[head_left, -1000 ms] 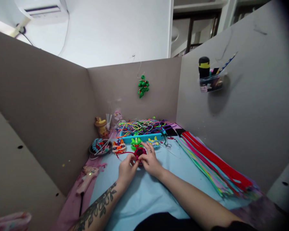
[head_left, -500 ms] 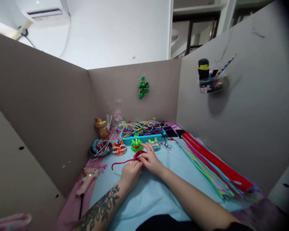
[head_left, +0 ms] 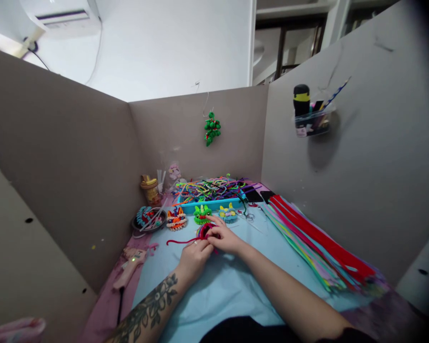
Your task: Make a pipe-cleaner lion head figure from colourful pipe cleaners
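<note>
Red, fuzzy and probably feather-light, the ringed piece sits just below the frame's centre, its near rim pinched by left hand and right hand. It should bend and crush easily; gripping that rim looks safest.

1. The fingers of the left hand and right hand cover the near side of the coiled piece.
2. The inner end of the red strand disappears at the left hand.
3. The near ends of the pipe-cleaner bundle blur together.
4. The top edge crops the air conditioner.
5. Small contents of the clear wall box are indistinct.
</note>
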A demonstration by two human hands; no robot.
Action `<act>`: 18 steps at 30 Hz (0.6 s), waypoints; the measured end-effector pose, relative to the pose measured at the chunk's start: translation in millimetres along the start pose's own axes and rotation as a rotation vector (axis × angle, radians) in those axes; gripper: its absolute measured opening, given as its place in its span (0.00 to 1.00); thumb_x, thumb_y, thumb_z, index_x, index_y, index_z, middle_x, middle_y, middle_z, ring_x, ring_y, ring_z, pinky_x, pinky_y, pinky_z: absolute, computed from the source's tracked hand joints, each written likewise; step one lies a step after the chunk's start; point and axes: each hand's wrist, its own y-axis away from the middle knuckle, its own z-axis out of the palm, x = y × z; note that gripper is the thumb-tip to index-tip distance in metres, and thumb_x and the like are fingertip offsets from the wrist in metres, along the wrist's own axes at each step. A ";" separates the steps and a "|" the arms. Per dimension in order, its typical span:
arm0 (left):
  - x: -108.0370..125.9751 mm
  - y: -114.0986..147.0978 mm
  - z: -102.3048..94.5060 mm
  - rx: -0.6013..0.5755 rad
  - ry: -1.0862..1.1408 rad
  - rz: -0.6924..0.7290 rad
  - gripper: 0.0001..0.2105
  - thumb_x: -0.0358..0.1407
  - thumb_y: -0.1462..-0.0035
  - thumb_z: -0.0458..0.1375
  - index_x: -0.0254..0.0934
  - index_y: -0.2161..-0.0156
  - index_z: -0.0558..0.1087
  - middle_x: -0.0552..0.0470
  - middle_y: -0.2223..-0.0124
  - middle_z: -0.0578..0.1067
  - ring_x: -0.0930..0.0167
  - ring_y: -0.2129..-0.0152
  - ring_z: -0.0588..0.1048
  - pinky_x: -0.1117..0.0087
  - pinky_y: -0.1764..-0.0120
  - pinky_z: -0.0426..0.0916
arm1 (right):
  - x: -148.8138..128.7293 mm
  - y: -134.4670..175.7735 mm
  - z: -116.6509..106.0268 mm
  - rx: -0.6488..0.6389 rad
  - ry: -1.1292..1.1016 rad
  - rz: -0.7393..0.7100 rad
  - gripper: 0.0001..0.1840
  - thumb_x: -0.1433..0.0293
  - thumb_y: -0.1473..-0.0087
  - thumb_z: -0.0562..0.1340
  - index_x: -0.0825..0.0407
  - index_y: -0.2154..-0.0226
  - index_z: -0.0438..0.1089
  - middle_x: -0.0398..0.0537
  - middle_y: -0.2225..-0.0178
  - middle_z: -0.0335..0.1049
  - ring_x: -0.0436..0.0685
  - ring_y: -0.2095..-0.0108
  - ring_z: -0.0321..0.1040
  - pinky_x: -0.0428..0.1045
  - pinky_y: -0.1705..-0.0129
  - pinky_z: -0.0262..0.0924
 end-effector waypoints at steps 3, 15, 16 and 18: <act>0.5 -0.8 -1.8 -0.056 0.072 -0.065 0.11 0.29 0.40 0.47 0.39 0.64 0.73 0.51 0.66 0.76 0.70 0.70 0.73 0.72 0.67 0.67 | -1.0 1.5 -1.3 -0.001 -0.115 -0.018 0.03 0.73 0.57 0.64 0.52 0.73 0.72 0.54 0.41 0.55 0.63 0.37 0.43 0.59 0.41 0.46; 0.0 -3.9 -1.0 -0.102 0.091 -0.060 0.13 0.29 0.41 0.47 0.39 0.65 0.74 0.50 0.68 0.76 0.70 0.71 0.73 0.71 0.67 0.67 | -5.3 4.8 -3.0 -0.007 0.041 -0.144 0.04 0.76 0.54 0.62 0.52 0.73 0.68 0.52 0.40 0.51 0.64 0.36 0.38 0.62 0.39 0.42; -0.6 -3.8 -1.4 -0.074 0.094 -0.078 0.12 0.29 0.41 0.48 0.38 0.65 0.74 0.49 0.68 0.76 0.70 0.71 0.73 0.71 0.67 0.67 | -5.8 5.6 -2.3 0.061 0.086 -0.160 0.03 0.76 0.53 0.61 0.52 0.73 0.67 0.51 0.39 0.49 0.64 0.36 0.37 0.63 0.39 0.41; -2.5 -4.6 -2.7 -0.006 0.151 -0.141 0.11 0.29 0.42 0.49 0.38 0.65 0.74 0.49 0.68 0.76 0.70 0.71 0.73 0.70 0.66 0.67 | -6.2 7.2 -0.5 0.231 0.182 -0.206 0.03 0.75 0.51 0.59 0.52 0.73 0.67 0.51 0.38 0.45 0.65 0.36 0.36 0.64 0.39 0.39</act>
